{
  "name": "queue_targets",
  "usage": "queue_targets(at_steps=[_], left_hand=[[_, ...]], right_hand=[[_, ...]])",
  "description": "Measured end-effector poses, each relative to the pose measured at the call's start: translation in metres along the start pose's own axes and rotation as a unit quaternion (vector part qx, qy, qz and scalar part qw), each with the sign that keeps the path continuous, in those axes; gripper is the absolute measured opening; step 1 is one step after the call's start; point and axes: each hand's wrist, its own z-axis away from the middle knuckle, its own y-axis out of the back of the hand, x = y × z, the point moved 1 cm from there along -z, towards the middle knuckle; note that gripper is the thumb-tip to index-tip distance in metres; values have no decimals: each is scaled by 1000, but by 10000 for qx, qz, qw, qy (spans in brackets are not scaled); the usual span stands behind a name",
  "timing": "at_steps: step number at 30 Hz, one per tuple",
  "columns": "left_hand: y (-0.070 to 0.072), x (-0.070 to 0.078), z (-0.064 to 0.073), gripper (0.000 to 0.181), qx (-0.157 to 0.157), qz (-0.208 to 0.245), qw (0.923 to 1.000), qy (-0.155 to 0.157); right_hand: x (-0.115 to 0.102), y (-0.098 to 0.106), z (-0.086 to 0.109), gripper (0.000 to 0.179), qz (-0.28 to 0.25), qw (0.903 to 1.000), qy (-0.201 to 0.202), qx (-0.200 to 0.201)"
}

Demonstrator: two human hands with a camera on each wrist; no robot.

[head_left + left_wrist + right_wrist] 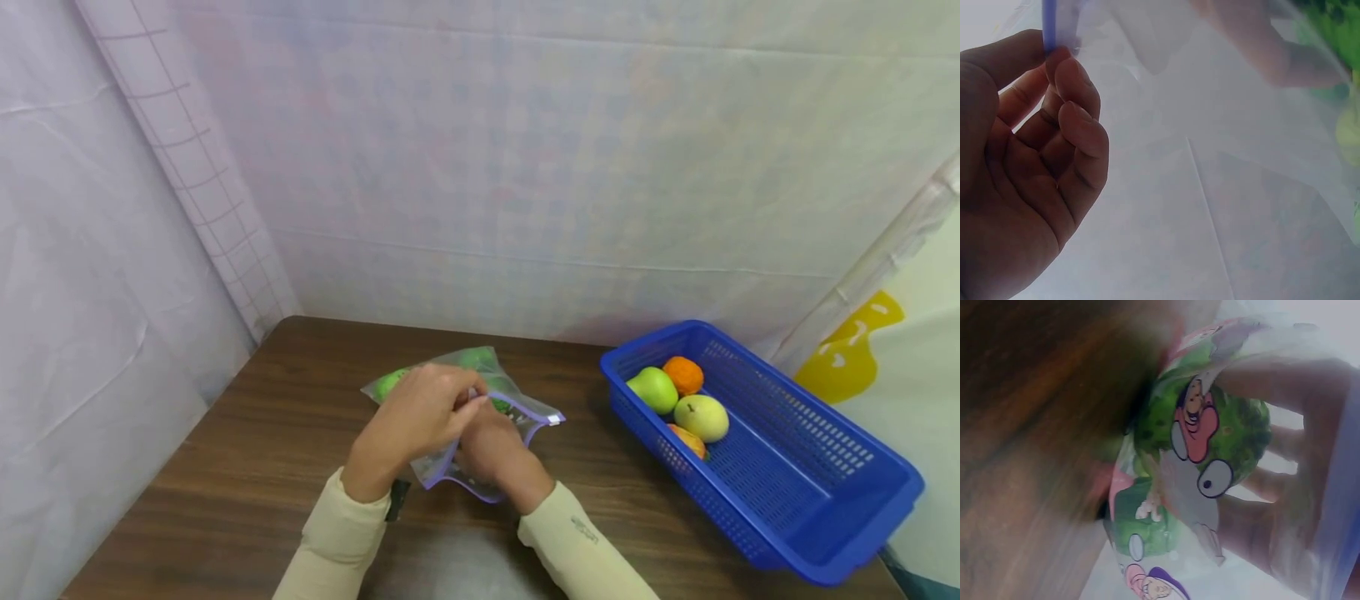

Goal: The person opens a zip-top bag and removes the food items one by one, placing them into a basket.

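A clear zip bag (513,387) with a purple rim and white slider lies on the table, its mouth open towards me. My left hand (427,404) pinches the purple rim (1059,25) between thumb and forefinger, the other fingers curled. Inside the bag is my right hand (491,446), its fingers around a bumpy green vegetable (1241,434) with dark spots. Printed cartoon figures on the bag partly cover that vegetable and the fingers. Farther in lies another green piece (1141,515), and a light green one (388,383) shows at the bag's left end.
A blue plastic basket (798,408) stands on the right of the brown wooden table (247,450). Gathered at its left end are a green pear (654,390), an orange fruit (684,376), a pale yellow-green round fruit (702,418) and another orange piece (688,442). Pale sheets hang behind.
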Motion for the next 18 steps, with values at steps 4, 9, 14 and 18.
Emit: queue_targets(at_steps=[4, 9, 14, 18], left_hand=[[0, 1, 0, 6, -22, 23, 10000, 16], [2, 1, 0, 6, -43, 42, 10000, 46], [1, 0, 0, 6, -53, 46, 10000, 50], [2, -1, -1, 9, -93, 84, 9999, 105]], right_hand=[[-2, 5, 4, 60, 107, 9999, 75, -112], [-4, 11, 8, 60, -55, 9998, 121, -173], [-4, 18, 11, 59, -243, 9993, 260, -140], [-4, 25, 13, 58, -260, 9985, 490, 0]])
